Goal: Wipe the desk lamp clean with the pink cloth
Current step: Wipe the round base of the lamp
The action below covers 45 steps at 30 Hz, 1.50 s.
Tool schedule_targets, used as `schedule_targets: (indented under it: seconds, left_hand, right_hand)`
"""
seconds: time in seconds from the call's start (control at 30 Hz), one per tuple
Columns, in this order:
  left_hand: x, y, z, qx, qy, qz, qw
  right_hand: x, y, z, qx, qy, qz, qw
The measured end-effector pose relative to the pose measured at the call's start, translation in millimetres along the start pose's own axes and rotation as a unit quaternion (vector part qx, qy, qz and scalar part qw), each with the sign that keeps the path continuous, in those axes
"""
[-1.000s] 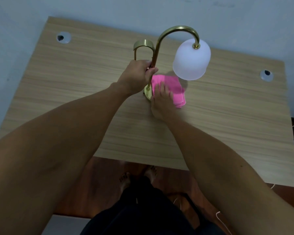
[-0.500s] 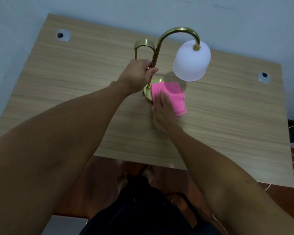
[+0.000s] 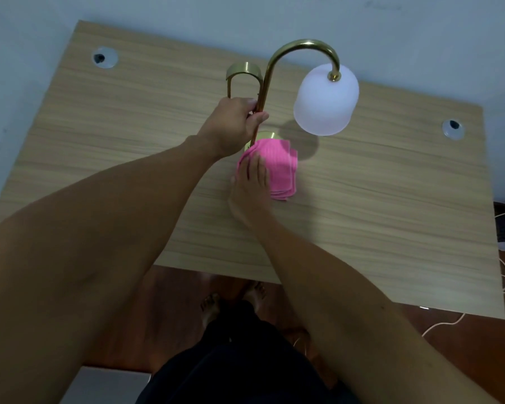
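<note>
L hand (image 3: 233, 123) grips lamp stem (image 3: 260, 100), which rises just beyond R hand (image 3: 252, 185), pressed flat on pink cloth (image 3: 280, 167) over base.

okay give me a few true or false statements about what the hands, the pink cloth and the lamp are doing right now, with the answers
1. The left hand grips the desk lamp by its brass stem. True.
2. The pink cloth is draped over the white shade. False: it lies over the lamp's base, on the desk.
3. The right hand presses flat on the cloth. True.
4. The lamp lies tipped over. False: it stands upright.
</note>
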State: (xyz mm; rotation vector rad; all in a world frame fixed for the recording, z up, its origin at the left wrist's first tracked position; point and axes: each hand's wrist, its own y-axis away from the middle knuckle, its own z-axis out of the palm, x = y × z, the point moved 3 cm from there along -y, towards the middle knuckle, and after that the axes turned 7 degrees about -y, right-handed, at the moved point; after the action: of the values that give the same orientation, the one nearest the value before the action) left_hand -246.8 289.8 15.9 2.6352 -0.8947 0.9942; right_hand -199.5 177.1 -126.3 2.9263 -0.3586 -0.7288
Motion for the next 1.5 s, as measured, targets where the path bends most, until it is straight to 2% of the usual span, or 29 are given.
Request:
schedule_targets:
  seconds: [0.1,0.2,0.33,0.43,0.57,0.7,0.8,0.87,1.03,1.2,1.33,1.5]
  left_hand:
    - [1,1,-1,0.0,0.001,0.003,1.0]
    - [1,1,-1,0.003,-0.003,0.0,1.0]
    - [1,1,-1,0.004,-0.014,-0.004,1.0]
    - [1,0,0,0.01,-0.012,0.001,1.0]
    - [0,-2,1,0.012,-0.013,0.007,1.0]
    - [2,-1,1,0.007,-0.008,0.006,1.0]
    - [2,0,0,0.009,-0.016,0.005,1.0]
    - [1,1,0,0.005,-0.009,-0.001,1.0]
    - [1,1,-1,0.003,-0.002,0.001,1.0]
    - [0,2,0,0.006,-0.001,0.007,1.0]
    - [0,2,-1,0.01,-0.011,0.012,1.0]
    - [3,1,0,0.01,-0.016,0.0,1.0]
  right_hand:
    - [23,6,-2,-0.013,0.037,-0.057,0.998]
    - [54,19,-11,-0.013,0.026,-0.078,0.997]
    - [73,-9,-38,0.015,-0.009,-0.025,1.0]
    - [78,-52,-53,-0.02,-0.028,-0.002,0.999]
    - [75,-75,-50,-0.073,0.026,-0.068,0.995]
    - [71,-52,-48,-0.048,0.077,-0.118,0.989]
    - [61,-10,-29,0.0,0.06,-0.07,0.996]
    - [43,9,-12,0.004,0.035,-0.046,0.998]
    - [18,4,-1,0.018,0.007,-0.052,0.998]
    - [51,18,-9,0.006,-0.001,-0.078,0.997]
    - [81,7,-32,0.022,-0.02,-0.04,0.999]
    - [79,-46,-49,0.003,-0.048,0.007,0.999]
